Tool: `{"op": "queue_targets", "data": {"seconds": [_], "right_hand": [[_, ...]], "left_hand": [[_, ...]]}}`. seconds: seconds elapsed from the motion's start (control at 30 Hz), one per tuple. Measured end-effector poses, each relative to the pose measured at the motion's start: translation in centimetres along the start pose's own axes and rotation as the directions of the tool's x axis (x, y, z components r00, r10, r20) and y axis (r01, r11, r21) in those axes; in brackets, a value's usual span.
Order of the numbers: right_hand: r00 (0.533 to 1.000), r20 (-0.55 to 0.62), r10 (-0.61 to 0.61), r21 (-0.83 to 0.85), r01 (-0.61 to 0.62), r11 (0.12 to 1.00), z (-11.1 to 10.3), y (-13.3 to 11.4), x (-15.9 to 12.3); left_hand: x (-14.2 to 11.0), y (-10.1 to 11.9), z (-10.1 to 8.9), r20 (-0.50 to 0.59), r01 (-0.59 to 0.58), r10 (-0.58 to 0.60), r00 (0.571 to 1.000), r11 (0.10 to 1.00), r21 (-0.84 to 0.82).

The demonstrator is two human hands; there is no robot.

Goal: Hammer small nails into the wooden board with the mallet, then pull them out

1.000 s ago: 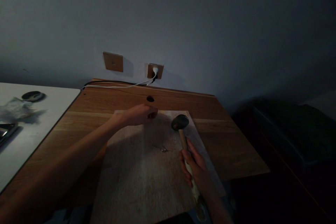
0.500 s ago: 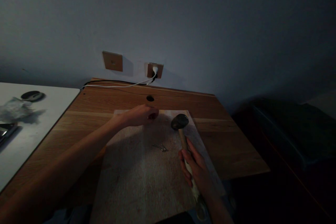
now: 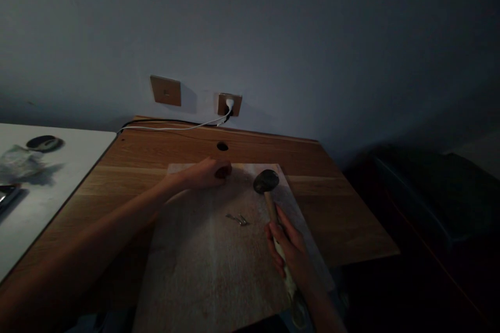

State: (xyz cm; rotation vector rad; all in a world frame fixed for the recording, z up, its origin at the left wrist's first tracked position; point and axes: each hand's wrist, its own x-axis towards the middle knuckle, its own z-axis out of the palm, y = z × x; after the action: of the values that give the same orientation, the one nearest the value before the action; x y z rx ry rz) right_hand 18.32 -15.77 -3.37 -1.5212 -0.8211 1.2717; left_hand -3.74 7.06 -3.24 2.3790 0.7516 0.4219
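My right hand (image 3: 289, 244) is wrapped round the pale wooden handle of a mallet (image 3: 271, 203). Its dark rounded head points away from me, over the right side of a light wooden board (image 3: 203, 270). Toward the board's far edge, my left hand (image 3: 213, 173) is closed with the fingers curled in. Whatever it may hold is hidden by the fingers and the dim light. Between the hands, a few small shiny metal pieces (image 3: 239, 220) lie on the board; their kind is too small to tell.
The board lies on a wooden desk (image 3: 344, 218) with a round cable hole. A white table (image 3: 89, 140) adjoins at left, bearing a crumpled clear bag (image 3: 19, 161) and a dark round object (image 3: 45, 143). Cables run to a wall socket (image 3: 229, 104).
My left hand has shifted slightly to the left, still curled. The mallet and right hand look nearly the same, and the metal pieces stay where they were.
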Motion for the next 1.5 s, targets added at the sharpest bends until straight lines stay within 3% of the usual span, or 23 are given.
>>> {"op": "queue_targets", "data": {"seconds": [0.27, 0.5, 0.77, 1.0, 1.27, 1.5], "right_hand": [[1.0, -0.006, 0.01, -0.001, -0.01, 1.0, 0.0, -0.4, -0.2], [0.999, 0.033, -0.013, -0.02, 0.014, 1.0, 0.3, -0.8, -0.5], [0.988, 0.152, -0.033, -0.004, 0.034, 0.999, 2.9, -2.8, 0.1], [0.961, 0.273, -0.04, -0.002, 0.042, 0.999, 4.9, -3.2, 1.5], [0.987, 0.149, -0.059, 0.049, 0.053, 0.997, 3.8, -3.1, 0.6], [0.983, 0.164, -0.086, 0.063, 0.076, 0.995, 4.1, -3.3, 0.8]], "left_hand": [[-0.8, -0.9, 1.0, -0.131, 0.005, -0.011, 0.991, 0.999, -0.051], [-0.8, -0.7, 1.0, -0.116, -0.026, 0.018, 0.993, 0.997, -0.071], [-0.9, -0.4, 0.7, -0.021, -0.009, 0.009, 1.0, 1.0, 0.015], [-0.9, -0.8, 1.2, -0.112, 0.014, -0.012, 0.994, 1.0, 0.016], [-0.6, -1.0, 1.1, -0.12, -0.012, 0.013, 0.993, 1.0, 0.009], [-0.8, -0.6, 0.6, -0.057, -0.024, 0.022, 0.998, 0.999, -0.034]]}}
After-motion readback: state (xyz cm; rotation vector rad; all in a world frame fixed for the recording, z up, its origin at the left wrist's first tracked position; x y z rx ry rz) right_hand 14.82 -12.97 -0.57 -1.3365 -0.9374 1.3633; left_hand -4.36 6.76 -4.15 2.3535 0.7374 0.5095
